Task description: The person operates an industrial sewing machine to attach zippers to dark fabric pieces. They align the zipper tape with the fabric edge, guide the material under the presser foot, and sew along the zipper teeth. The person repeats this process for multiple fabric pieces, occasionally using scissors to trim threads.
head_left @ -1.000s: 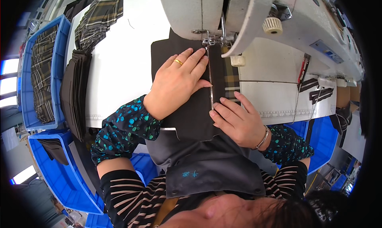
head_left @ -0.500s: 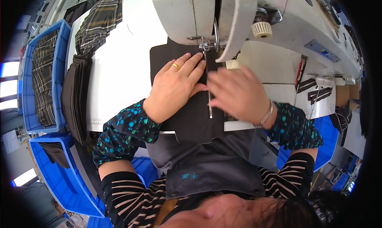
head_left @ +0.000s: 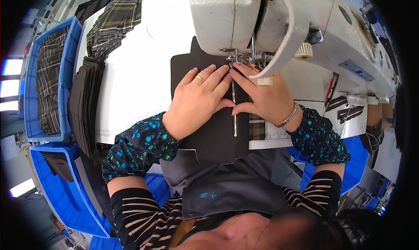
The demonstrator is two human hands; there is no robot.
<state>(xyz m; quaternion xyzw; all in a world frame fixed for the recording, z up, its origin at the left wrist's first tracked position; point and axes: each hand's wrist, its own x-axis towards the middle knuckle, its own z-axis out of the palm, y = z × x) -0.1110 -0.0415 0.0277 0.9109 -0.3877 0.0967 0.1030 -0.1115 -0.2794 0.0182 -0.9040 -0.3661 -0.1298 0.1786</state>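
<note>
A dark fabric panel (head_left: 209,134) lies under the presser foot of a white sewing machine (head_left: 214,23). Down its middle runs a narrow metal-toothed zipper (head_left: 235,125). My left hand (head_left: 198,95) rests flat on the panel left of the zipper, fingers stretched toward the foot. On the zipper's other side, my right hand (head_left: 266,95) lies with its fingers extended, its fingertips close to the foot and partly behind the machine's curved guard. Both thumbs point inward and almost meet over the zipper. Plaid cloth (head_left: 256,127) shows from beneath the panel's right edge.
Left of the work stand a stack of dark fabric pieces (head_left: 83,106) and a plaid pile (head_left: 115,23). A blue bin (head_left: 29,97) holds more plaid cloth; another blue bin (head_left: 72,197) sits below. Red-handled tool (head_left: 332,87) and dark zipper strips (head_left: 349,108) lie at right.
My right hand, blurred before, has moved up and settled on the panel beside the presser foot. My left hand stays flat on the cloth. The whole view has shifted slightly.
</note>
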